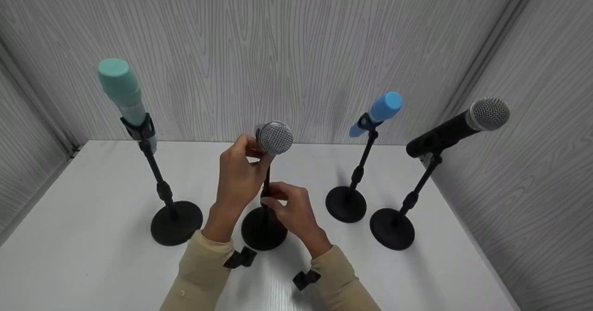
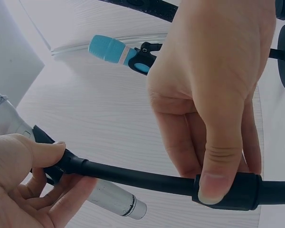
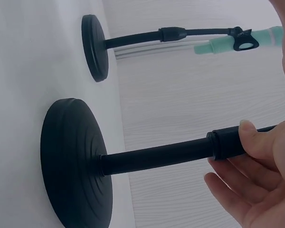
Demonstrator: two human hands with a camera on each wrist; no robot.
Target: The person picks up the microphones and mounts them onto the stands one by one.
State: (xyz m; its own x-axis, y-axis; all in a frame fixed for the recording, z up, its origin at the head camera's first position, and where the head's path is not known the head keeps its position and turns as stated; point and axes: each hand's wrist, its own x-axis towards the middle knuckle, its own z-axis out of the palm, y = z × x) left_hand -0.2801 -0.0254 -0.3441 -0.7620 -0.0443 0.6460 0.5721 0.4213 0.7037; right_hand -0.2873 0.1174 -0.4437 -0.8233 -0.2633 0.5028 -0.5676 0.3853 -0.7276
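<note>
A silver microphone (image 1: 275, 137) with a mesh head sits in the clip of a black desk stand (image 1: 264, 230) at the middle of the table. My left hand (image 1: 242, 175) pinches the clip (image 2: 61, 161) just under the microphone, thumb on one side and fingers on the other. Lower down, my right hand (image 1: 292, 209) grips the thick black collar (image 2: 232, 191) on the stand's pole between thumb and fingers. In the right wrist view the round base (image 3: 76, 164) stands flat on the table, and the microphone is out of sight.
A teal microphone (image 1: 119, 83) on a stand is at the left. To the right stand a blue microphone (image 1: 386, 107) and a black microphone (image 1: 444, 132) with a silver mesh head, each on its own stand. Wood-grain panels (image 1: 296, 60) enclose the white table (image 1: 106, 195).
</note>
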